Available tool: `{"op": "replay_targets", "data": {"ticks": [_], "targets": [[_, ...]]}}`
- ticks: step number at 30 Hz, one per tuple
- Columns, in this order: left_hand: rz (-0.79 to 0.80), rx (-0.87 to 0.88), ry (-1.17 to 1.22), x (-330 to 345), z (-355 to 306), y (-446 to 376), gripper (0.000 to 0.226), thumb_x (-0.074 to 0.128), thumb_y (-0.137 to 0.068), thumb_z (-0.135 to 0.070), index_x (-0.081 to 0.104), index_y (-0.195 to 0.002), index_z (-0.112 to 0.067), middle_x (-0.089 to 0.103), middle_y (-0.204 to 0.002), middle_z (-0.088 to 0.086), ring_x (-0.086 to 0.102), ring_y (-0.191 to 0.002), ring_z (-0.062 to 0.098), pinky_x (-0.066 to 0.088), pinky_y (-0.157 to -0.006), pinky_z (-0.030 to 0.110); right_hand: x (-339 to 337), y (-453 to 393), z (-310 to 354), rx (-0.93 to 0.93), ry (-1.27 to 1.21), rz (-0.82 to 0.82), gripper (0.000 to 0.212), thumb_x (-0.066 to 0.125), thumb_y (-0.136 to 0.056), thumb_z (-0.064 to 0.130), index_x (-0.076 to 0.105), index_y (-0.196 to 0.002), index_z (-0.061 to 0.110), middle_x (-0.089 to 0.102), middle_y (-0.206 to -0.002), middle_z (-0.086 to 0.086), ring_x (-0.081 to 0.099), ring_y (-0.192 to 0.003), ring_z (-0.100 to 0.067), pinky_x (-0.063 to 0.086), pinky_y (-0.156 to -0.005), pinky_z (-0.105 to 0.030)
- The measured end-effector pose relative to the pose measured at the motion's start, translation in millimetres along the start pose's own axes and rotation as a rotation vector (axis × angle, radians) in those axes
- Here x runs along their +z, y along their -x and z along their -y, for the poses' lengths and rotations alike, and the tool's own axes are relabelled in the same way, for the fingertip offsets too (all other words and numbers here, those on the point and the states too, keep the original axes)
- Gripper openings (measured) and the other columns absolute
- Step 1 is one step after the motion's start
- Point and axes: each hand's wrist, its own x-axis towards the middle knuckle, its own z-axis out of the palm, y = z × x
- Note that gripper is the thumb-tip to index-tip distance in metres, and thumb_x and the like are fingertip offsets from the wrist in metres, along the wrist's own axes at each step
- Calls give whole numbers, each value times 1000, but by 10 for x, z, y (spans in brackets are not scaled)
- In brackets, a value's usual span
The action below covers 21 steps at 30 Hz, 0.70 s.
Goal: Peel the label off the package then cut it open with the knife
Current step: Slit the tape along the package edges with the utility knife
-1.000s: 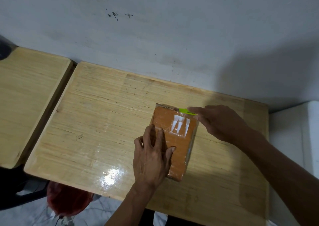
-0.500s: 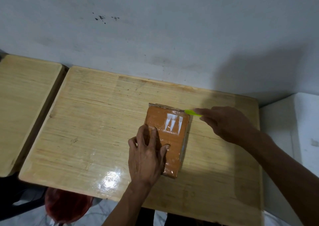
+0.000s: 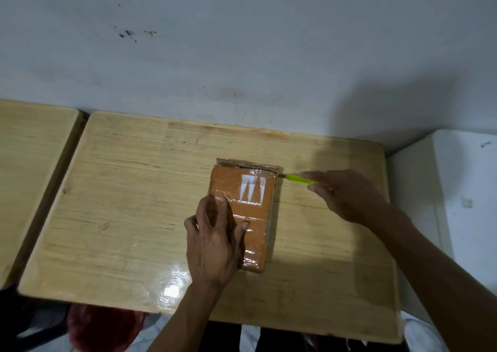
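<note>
- The package (image 3: 243, 211), an orange-brown box wrapped in glossy clear tape, lies flat on the tabletop (image 3: 129, 195) under and just ahead of your left hand (image 3: 215, 241).
- Its top face carries white remnants (image 3: 253, 187) shaped like narrow wedges, ahead of your left fingertips and toward your right hand.
- The far end of the package shows a paler, rougher strip of cardboard edge (image 3: 246, 163); whether it is cut through cannot be told.
- Your left hand lies palm down on the near left part of the package, fingers spread narrowly across the top and thumb resting on the tape, pressing it flat rather than gripping it.
- Your right hand (image 3: 347, 195) sits to the right of the package, apart from it, and is closed around the knife (image 3: 298, 179), a slim yellow-green cutter.
- The knife points from your right fingers toward the far right corner of the package; its dark tip is right at that corner, though contact cannot be told for sure.
- Most of the knife's handle is hidden inside your right hand.
- Beyond both hands the tabletop ends at a pale wall (image 3: 242, 55) with a few dark specks.
- To the left of your left hand a second wooden top (image 3: 32, 163) stands beside this one, with a dark gap between them.
- To the right of your right hand stands a white cabinet-like surface (image 3: 462, 190).
- Below the near edge, left of your left forearm, something red (image 3: 102, 330) shows, too blurred to identify.
</note>
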Motion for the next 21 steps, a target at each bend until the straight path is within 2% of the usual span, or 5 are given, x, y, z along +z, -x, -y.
{"op": "replay_targets", "data": {"ticks": [7,10,14,18,21], "targets": [[-2,4,1,3,19,2,63,47,-91,-64,48,-142,-27,31,-152,11,38,-113,35,47,-86,44,111,247,317,257,-332,-240,27,62,-93,32,65,-119,28,69,-83,11,64,-70,-9,49,-66,-18],[11,-12,46,-47,-2,-5,63,46,-91,-64,45,-143,-28,29,-154,9,36,-118,36,47,-90,47,331,427,668,465,-618,-271,19,59,-93,41,63,-87,24,63,-71,-5,56,-61,-16,48,-57,-35],[69,-9,91,-169,-16,-129,69,38,-92,-69,33,-148,-29,21,-158,10,29,-136,39,40,-104,54,639,664,1235,668,-778,-269,22,49,-96,46,52,-86,27,60,-72,-4,58,-62,-16,53,-59,-43],[102,126,79,-328,-24,-515,67,40,-96,-63,26,-153,-29,16,-163,8,16,-148,34,34,-111,57,948,893,1678,798,-673,-420,17,47,-97,40,55,-96,25,56,-84,1,56,-78,-15,45,-67,-22],[179,291,-20,-400,-70,-869,66,35,-100,-58,16,-156,-31,10,-167,5,4,-153,32,21,-120,58,1067,985,1950,906,-702,-464,17,49,-98,36,56,-95,20,54,-83,-4,49,-73,-4,32,-58,-10]]}}
